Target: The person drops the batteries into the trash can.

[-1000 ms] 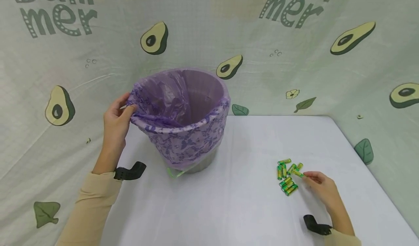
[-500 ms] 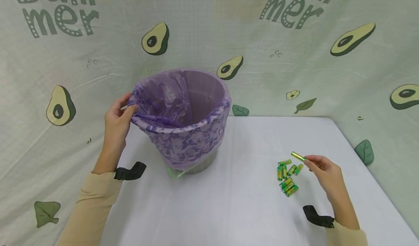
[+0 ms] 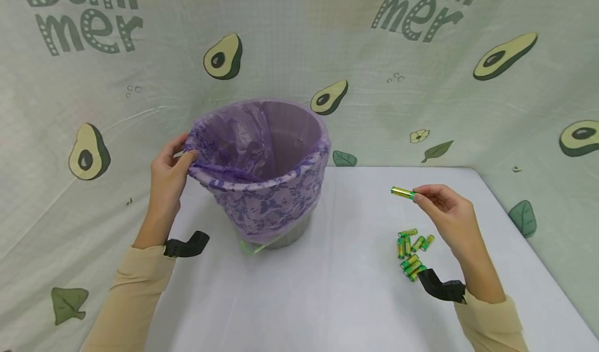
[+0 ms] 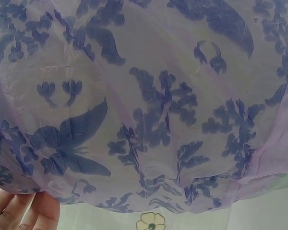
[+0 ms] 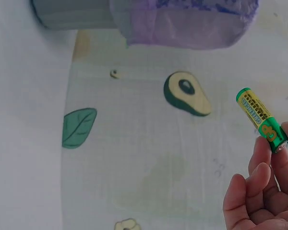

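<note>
Battery pinched by right hand | left hand grips bag rim | advice: hold rim steady, release over opening

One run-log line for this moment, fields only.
left hand: grips bag rim of bin | right hand: pinches one battery, lifted above table | loose batteries: on table, beside right wrist

A white table stands against an avocado-printed "summer" backdrop cloth.
</note>
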The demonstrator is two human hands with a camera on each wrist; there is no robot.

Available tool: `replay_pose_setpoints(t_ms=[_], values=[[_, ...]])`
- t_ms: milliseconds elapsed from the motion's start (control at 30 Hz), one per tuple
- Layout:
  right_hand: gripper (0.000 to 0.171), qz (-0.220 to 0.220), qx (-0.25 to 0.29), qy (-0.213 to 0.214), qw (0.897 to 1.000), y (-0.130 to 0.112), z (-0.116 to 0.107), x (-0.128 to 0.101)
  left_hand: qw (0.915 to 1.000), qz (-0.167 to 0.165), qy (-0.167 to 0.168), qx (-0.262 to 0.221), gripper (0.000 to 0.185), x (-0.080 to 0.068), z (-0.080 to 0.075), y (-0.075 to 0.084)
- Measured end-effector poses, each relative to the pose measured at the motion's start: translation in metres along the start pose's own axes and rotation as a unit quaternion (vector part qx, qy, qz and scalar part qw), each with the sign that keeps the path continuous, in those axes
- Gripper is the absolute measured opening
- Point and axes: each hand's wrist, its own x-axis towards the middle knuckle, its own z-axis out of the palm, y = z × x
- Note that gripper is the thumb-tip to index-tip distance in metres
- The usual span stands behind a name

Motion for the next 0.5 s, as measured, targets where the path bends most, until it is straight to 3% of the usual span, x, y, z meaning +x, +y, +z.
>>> replay_pose_setpoints(t_ms=[500], values=[[0.017, -0.124, 0.063, -0.033, 0.990, -0.085, 0.037, 0.031, 1.0000, 0.001, 0.002, -0.004, 0.047, -0.001, 0.000, 0.000]])
